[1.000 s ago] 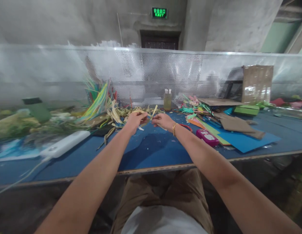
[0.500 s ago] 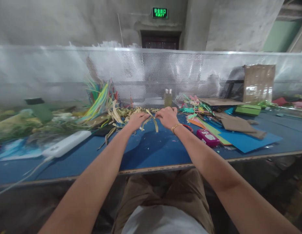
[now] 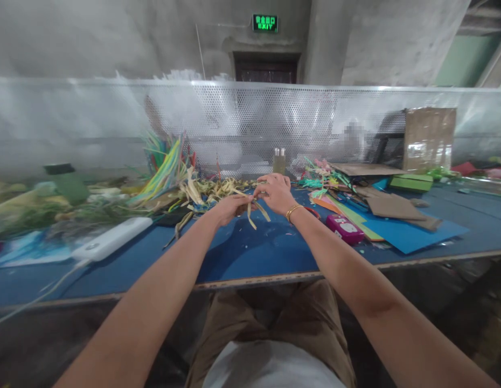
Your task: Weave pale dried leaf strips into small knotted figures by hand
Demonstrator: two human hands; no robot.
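My left hand (image 3: 232, 209) pinches a pale yellow strip of dried husk (image 3: 251, 219) between thumb and fingers, just above the blue table. Close by on the right, my right hand (image 3: 275, 194), with a gold bracelet on its wrist, has its bent fingertips closed at the same strip. Two narrow ends of the strip hang down between the hands, spread apart. Exactly where the fingers cross the strip is partly hidden. Behind my hands lies a loose heap of similar dried husk (image 3: 212, 188).
A white power strip (image 3: 113, 238) with a cord lies left, near a bundle of coloured stems (image 3: 164, 167). On the right are a purple box-like item (image 3: 344, 228), blue paper (image 3: 408, 234) and cardboard pieces (image 3: 394, 207). A perforated metal screen (image 3: 258, 118) backs the table.
Both hands have drawn together, the left lower and to the right. The strip's hanging ends have shifted, now dangling lower between the hands.
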